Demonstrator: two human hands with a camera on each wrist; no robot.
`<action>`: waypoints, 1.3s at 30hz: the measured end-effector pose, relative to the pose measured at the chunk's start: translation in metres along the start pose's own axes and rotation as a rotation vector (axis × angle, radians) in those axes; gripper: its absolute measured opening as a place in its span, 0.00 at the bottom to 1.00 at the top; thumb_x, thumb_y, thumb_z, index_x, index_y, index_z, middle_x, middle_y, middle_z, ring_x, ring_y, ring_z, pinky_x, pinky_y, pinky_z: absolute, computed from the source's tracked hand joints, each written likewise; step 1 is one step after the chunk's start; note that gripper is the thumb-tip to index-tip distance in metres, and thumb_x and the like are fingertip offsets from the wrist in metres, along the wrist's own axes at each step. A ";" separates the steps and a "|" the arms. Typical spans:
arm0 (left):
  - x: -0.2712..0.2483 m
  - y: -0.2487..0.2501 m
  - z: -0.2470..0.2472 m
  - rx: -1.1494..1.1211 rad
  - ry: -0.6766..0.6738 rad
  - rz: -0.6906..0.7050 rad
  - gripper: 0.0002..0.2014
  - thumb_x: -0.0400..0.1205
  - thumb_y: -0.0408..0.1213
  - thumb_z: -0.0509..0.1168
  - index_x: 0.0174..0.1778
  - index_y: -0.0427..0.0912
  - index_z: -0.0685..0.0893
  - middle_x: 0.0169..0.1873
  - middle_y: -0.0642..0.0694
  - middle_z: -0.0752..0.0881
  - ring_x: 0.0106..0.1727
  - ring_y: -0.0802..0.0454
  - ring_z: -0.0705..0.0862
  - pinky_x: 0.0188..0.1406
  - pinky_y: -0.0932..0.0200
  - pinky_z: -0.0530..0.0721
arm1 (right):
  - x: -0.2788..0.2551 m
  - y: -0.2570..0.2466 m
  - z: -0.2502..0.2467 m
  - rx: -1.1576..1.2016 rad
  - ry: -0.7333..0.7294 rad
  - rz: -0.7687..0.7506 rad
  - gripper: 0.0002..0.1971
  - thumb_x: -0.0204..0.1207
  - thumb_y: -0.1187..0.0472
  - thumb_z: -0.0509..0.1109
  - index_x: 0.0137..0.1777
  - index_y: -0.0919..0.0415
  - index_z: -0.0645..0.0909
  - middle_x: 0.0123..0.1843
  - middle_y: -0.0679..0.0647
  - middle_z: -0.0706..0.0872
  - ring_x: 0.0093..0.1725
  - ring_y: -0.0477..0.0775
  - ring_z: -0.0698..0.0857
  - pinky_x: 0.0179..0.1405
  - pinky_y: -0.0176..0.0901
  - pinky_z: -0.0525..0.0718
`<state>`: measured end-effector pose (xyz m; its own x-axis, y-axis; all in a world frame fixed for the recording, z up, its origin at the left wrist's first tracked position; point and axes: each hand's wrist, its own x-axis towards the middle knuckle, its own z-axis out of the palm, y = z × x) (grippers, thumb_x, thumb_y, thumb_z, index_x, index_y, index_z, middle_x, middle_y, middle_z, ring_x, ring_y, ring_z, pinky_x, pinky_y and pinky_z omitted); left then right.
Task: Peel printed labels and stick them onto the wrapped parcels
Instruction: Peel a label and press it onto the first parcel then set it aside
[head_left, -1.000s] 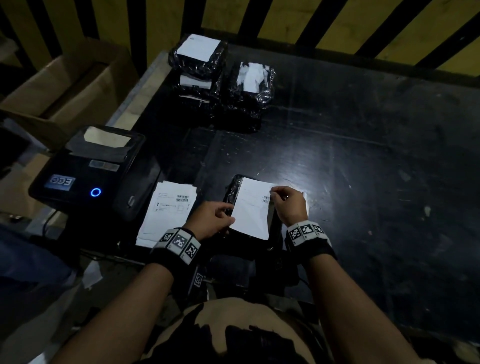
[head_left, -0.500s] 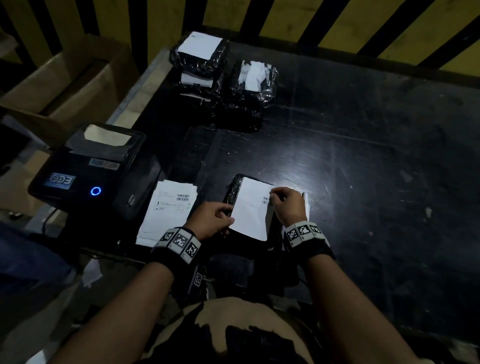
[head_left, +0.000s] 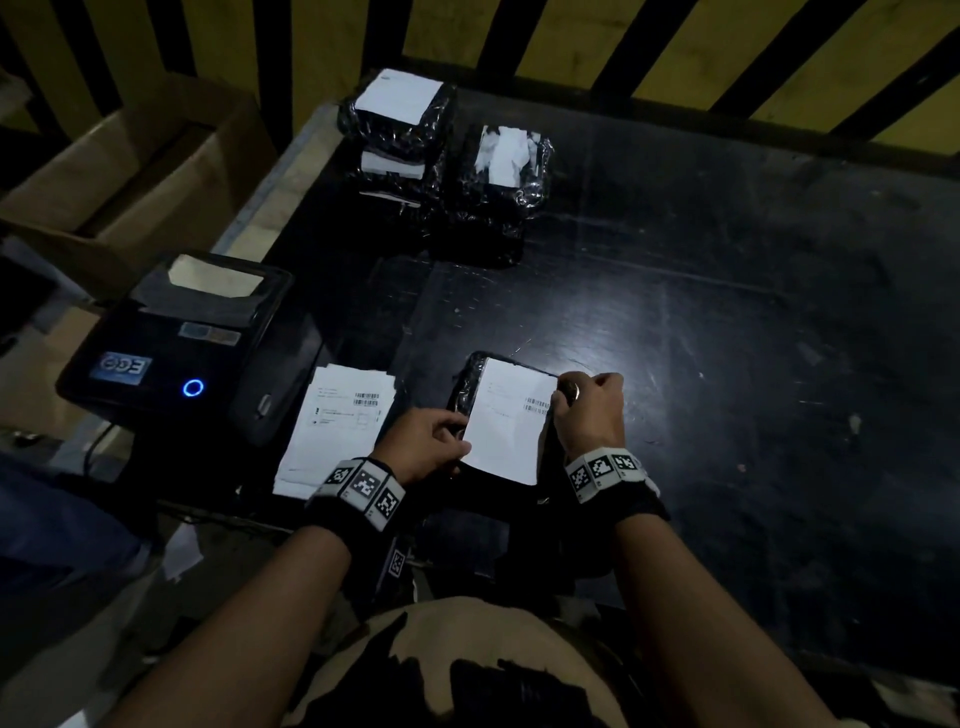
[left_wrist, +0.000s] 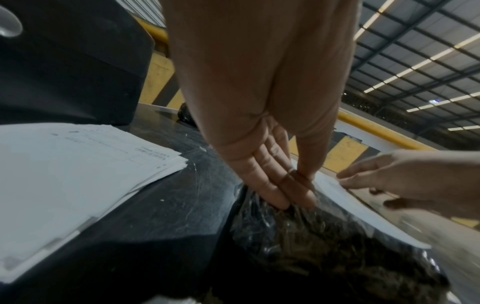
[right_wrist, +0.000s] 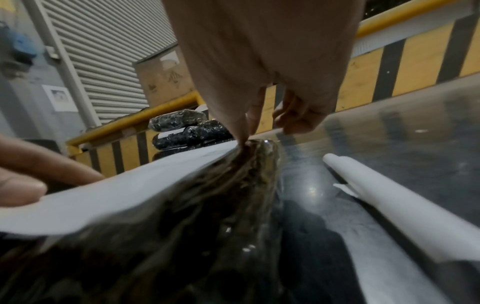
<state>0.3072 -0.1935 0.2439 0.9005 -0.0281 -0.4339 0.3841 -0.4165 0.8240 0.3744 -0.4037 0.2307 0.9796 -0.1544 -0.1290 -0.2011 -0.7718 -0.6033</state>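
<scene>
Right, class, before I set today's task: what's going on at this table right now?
A person is laying a white printed label onto a black plastic-wrapped parcel on the dark table. The left hand pinches the label's left edge; the right hand pinches its far right corner. More printed labels lie stacked beside a label printer. Already labelled parcels are piled at the table's far end.

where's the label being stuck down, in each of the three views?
Head: the label lies at centre on the near parcel, between the two hands.
Left wrist: the label is a white strip at right, running down from the left hand.
Right wrist: the label is a white band across the left and centre.
Shared landmark: the stacked parcels at the table's far edge, also in the right wrist view.
</scene>
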 end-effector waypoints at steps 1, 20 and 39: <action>0.001 -0.001 0.000 0.001 0.002 -0.001 0.18 0.77 0.29 0.72 0.63 0.39 0.84 0.25 0.51 0.85 0.32 0.51 0.89 0.44 0.60 0.87 | -0.003 -0.001 -0.002 -0.023 0.020 -0.021 0.13 0.79 0.58 0.68 0.62 0.57 0.83 0.66 0.58 0.71 0.65 0.59 0.75 0.59 0.44 0.75; 0.001 0.000 0.001 0.022 0.022 -0.016 0.10 0.75 0.30 0.74 0.51 0.41 0.85 0.21 0.50 0.83 0.27 0.52 0.86 0.32 0.66 0.83 | -0.025 0.001 0.027 -0.326 -0.054 -0.090 0.24 0.84 0.51 0.51 0.80 0.48 0.65 0.84 0.43 0.62 0.83 0.43 0.59 0.83 0.63 0.42; 0.041 0.023 0.050 1.060 -0.128 0.376 0.26 0.89 0.43 0.45 0.84 0.48 0.51 0.85 0.50 0.46 0.85 0.54 0.46 0.83 0.42 0.46 | -0.026 0.014 0.032 -0.145 -0.093 -0.096 0.25 0.87 0.49 0.52 0.83 0.50 0.61 0.86 0.44 0.56 0.84 0.47 0.57 0.80 0.62 0.61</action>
<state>0.3428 -0.2498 0.2270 0.8716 -0.3815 -0.3077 -0.3279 -0.9205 0.2125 0.3462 -0.3905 0.2000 0.9879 -0.0235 -0.1531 -0.0976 -0.8619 -0.4976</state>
